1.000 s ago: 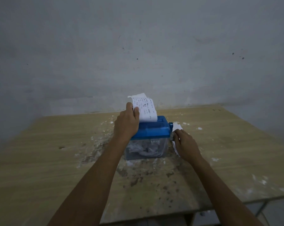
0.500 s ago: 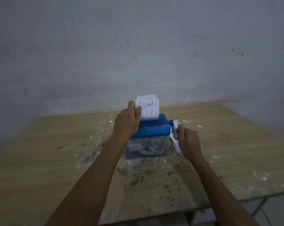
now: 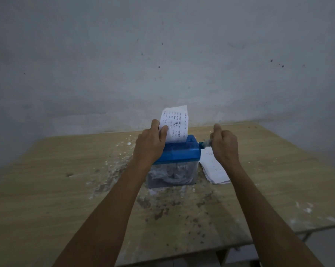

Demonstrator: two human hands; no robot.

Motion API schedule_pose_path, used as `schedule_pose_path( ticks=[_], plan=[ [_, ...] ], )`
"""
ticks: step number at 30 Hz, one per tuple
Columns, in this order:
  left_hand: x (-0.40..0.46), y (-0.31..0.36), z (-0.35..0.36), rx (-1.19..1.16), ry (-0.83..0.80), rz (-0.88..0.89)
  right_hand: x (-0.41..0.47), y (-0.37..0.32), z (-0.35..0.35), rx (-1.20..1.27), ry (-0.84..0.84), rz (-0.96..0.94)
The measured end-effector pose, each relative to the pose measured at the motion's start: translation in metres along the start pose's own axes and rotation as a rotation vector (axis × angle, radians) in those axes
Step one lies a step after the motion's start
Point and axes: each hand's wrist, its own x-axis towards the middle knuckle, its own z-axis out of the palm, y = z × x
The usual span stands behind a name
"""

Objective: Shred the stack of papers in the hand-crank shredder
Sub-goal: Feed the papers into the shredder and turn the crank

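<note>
Blue-topped shredder [image 3: 179, 153], white black-printed paper [image 3: 175, 125]

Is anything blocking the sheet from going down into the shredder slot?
Nothing visible does. The sheet stands upright in the slot of the shredder, the left hand pinches its edge, and the right hand grips the crank at the side.

L hand [image 3: 150, 146]: pinching printed sheet [image 3: 175, 125] upright in shredder [image 3: 179, 153] slot
R hand [image 3: 223, 146]: gripping crank handle [image 3: 205, 143], thumb sticking up
Paper stack [image 3: 213, 168]: lying just right of shredder on table [image 3: 47, 189]
Bin: holding shreds
</note>
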Motion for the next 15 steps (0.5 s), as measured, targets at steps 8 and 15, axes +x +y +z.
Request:
schedule_pose_path(
  ticks=[8, 15],
  plan=[
    [0.001, 0.000, 0.002, -0.066, 0.005, -0.001, 0.050, -0.011, 0.013, -0.109, -0.081, 0.109],
    [0.002, -0.003, 0.002, -0.111, -0.044, -0.006, 0.067, -0.014, 0.028, -0.154, -0.120, 0.164]
  ],
)
